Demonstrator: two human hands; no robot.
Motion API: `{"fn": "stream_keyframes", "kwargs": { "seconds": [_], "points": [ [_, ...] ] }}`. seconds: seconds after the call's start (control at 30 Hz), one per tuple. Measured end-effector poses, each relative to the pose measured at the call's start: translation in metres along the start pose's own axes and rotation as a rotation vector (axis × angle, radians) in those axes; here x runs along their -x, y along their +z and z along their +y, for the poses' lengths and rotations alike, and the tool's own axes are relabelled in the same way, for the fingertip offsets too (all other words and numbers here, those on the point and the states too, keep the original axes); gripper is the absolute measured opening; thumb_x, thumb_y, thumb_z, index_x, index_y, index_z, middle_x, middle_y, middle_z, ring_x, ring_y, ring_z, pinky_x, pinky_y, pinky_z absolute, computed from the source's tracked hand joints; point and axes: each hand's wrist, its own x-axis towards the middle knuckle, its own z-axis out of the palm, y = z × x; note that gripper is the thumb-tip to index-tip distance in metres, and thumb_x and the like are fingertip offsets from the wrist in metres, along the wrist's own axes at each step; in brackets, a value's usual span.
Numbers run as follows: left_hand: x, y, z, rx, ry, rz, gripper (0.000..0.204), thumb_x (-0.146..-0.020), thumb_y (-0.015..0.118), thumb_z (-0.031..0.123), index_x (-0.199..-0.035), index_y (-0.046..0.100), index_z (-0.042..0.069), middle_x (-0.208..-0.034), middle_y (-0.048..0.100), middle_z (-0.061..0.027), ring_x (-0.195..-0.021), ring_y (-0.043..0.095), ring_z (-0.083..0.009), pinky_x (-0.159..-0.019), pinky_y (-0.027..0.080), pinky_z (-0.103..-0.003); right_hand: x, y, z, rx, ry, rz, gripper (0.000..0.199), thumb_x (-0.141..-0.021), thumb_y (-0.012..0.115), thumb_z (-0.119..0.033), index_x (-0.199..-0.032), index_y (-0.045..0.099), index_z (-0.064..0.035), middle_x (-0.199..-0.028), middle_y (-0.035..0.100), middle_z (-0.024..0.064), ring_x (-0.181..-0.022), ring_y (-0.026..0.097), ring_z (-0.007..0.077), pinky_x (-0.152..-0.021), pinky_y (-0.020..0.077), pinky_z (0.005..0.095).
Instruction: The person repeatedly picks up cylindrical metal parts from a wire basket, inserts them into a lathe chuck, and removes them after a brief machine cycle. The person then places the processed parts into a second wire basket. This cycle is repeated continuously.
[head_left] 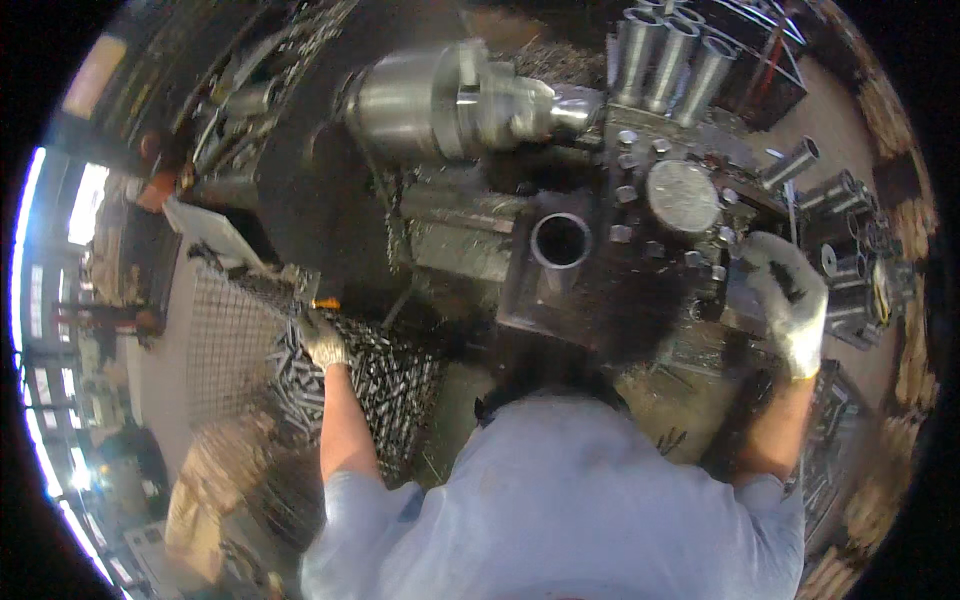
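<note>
My left hand (324,340), in a pale glove, reaches out beside a small orange-yellow part (325,303) on the machine's left side. Its fingers are smeared, and whether they grip anything does not show. Below it lies a heap of short metal rods (375,400). My right hand (790,290), in a whitish glove with a dark patch, hovers by the right edge of the worktop, fingers loosely bent and no object seen in them. Small metal pieces (693,259) lie close to it. An upright metal tube (561,241) stands on the dark plate in front of me.
A lathe-like machine has a large metal chuck (400,105) at the far middle. Several tall metal tubes (672,65) stand behind a round metal disc (683,196). More tubes (845,265) are stacked at right. A wire mesh (230,335) stands at left.
</note>
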Motion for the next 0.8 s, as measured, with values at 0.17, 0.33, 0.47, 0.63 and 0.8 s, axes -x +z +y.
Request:
{"fn": "stream_keyframes", "kwargs": {
  "seconds": [0.17, 0.33, 0.47, 0.63, 0.8],
  "points": [
    [-0.027, -0.005, -0.020, 0.927, -0.669, -0.433, 0.053, -0.106, 0.055, 0.041, -0.148, 0.051, 0.009, -0.135, 0.063, -0.0161, -0.120, 0.062, -0.0343, -0.097, 0.052, -0.045, -0.072, 0.031, -0.057, 0.270, -0.245, -0.029, 0.041, -0.096, 0.071, -0.015, -0.133, 0.068, 0.0017, -0.122, 0.075, 0.0101, -0.108, 0.069, 0.0182, -0.099, 0.0539, 0.0338],
    [0.011, -0.007, -0.046, 0.774, -0.255, -0.522, 0.034, -0.108, 0.051, 0.041, -0.109, 0.058, 0.008, -0.096, 0.059, -0.0065, -0.089, 0.058, -0.0248, -0.088, 0.049, -0.041, -0.204, 0.122, -0.067, 0.710, -0.569, -0.204, 0.070, -0.085, 0.080, -0.028, -0.145, 0.059, -0.0006, -0.129, 0.072, 0.0185, -0.108, 0.073, 0.0244, -0.093, 0.0583, 0.0403],
    [0.091, 0.008, -0.044, 0.891, -0.550, -0.509, 0.053, -0.104, 0.066, 0.032, -0.146, 0.057, 0.001, -0.123, 0.069, -0.0099, -0.111, 0.064, -0.0224, -0.095, 0.051, -0.037, -0.273, 0.190, -0.037, 0.904, -0.414, -0.543, 0.064, -0.069, 0.089, -0.023, -0.122, 0.068, 0.0063, -0.098, 0.077, 0.0188, -0.081, 0.075, 0.0281, -0.070, 0.0634, 0.0387],
    [0.158, 0.017, -0.074, 0.361, -0.645, -0.622, 0.041, -0.103, 0.066, 0.035, -0.130, 0.064, 0.004, -0.108, 0.074, -0.0126, -0.105, 0.069, -0.0247, -0.094, 0.053, -0.036, -0.326, 0.169, 0.037, 0.705, 0.031, -0.883, 0.051, -0.070, 0.083, -0.014, -0.116, 0.070, 0.0051, -0.091, 0.076, 0.0162, -0.067, 0.072, 0.0223, -0.056, 0.0596, 0.0392],
    [0.200, 0.038, -0.124, 0.592, -0.899, -0.666, 0.031, -0.097, 0.069, 0.024, -0.124, 0.065, 0.008, -0.091, 0.072, -0.0126, -0.065, 0.067, -0.0255, -0.056, 0.056, -0.041, -0.325, 0.093, 0.083, 1.193, -0.040, -1.040, 0.037, -0.083, 0.074, -0.018, -0.116, 0.072, -0.0017, -0.102, 0.076, 0.0128, -0.079, 0.070, 0.0210, -0.068, 0.0550, 0.0354]
  ]
}}
